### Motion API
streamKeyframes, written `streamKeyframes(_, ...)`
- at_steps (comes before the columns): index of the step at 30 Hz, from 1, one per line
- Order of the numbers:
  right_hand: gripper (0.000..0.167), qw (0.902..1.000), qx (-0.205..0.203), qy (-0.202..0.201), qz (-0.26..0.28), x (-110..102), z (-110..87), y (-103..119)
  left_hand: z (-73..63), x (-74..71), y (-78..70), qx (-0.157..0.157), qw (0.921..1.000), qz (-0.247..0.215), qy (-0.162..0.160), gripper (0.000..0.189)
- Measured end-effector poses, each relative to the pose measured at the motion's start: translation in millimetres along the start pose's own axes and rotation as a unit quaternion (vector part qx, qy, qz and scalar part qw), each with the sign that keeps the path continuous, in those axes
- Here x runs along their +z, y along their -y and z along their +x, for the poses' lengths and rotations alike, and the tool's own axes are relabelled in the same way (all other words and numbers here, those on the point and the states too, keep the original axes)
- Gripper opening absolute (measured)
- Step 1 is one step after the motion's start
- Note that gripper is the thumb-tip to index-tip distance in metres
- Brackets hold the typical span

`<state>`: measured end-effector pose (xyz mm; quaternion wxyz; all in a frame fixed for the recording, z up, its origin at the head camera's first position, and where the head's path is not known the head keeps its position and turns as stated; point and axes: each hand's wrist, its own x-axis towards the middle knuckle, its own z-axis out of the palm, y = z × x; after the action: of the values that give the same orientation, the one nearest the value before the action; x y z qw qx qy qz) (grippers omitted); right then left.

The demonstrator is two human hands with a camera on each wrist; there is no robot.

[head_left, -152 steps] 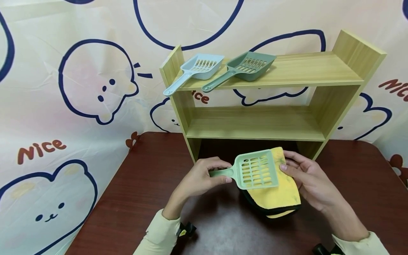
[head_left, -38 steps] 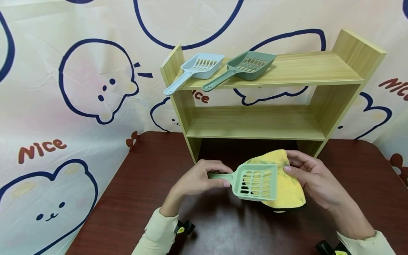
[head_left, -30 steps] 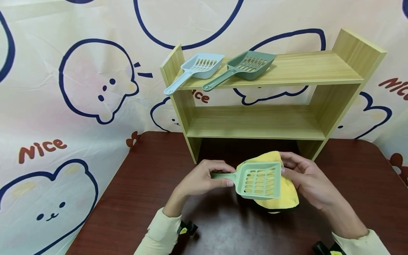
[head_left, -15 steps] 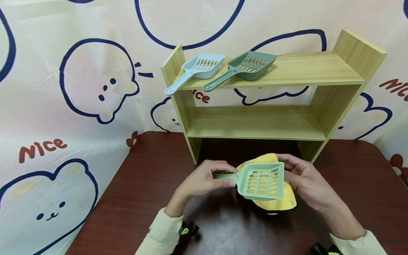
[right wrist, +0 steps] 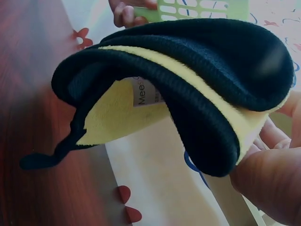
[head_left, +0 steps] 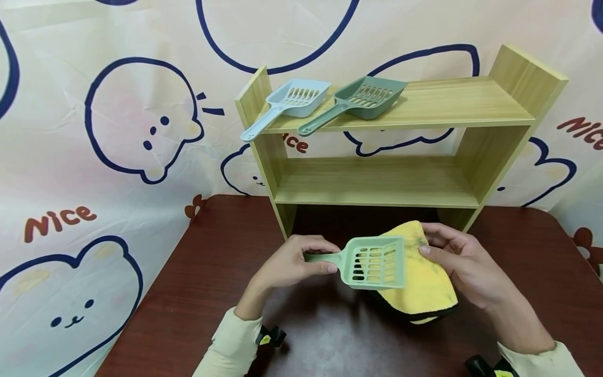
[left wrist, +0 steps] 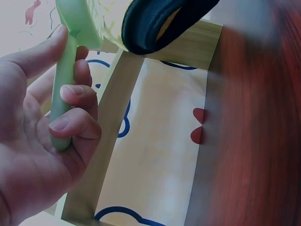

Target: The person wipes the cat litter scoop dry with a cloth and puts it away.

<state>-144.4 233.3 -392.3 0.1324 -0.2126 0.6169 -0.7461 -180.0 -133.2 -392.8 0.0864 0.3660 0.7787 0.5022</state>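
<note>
My left hand (head_left: 289, 262) grips the handle of a light green slotted litter scoop (head_left: 372, 262), with its fingers curled round it in the left wrist view. The scoop's pan is held level above the table, toward the right. A folded yellow cloth (head_left: 426, 283) with black edging hangs from my right hand (head_left: 471, 267), pinched between thumb and fingers. In the head view the cloth lies partly behind the scoop's pan; whether they touch I cannot tell. The right wrist view shows the cloth's dark binding (right wrist: 197, 108) and a white label (right wrist: 148, 93).
A wooden shelf unit (head_left: 377, 188) stands at the back of the dark red-brown table (head_left: 198, 293). On its top board lie a light blue scoop (head_left: 301, 99) and a dark green scoop (head_left: 369, 99), handles over the front edge. A printed cartoon backdrop (head_left: 155, 115) hangs behind.
Over the last half second the cloth and my right hand have moved right, while the scoop has shifted slightly left. Earlier, the cloth was more hidden behind the pan. Both holds are unchanged.
</note>
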Motion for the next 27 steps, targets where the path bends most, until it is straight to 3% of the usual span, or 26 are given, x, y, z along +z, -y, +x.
streamKeyframes(16,0.043,0.9999,0.012,-0.003,0.005,9.1,5.3,-4.3,1.2,6.1,-2.4,-0.014,0.9996,-0.023,0.010,0.026)
streamKeyframes(27,0.046,1.0000,0.005,0.003,0.007,12.6,6.3,-11.8,6.0,13.4,-3.8,0.008,0.9994,-0.032,0.012,0.027)
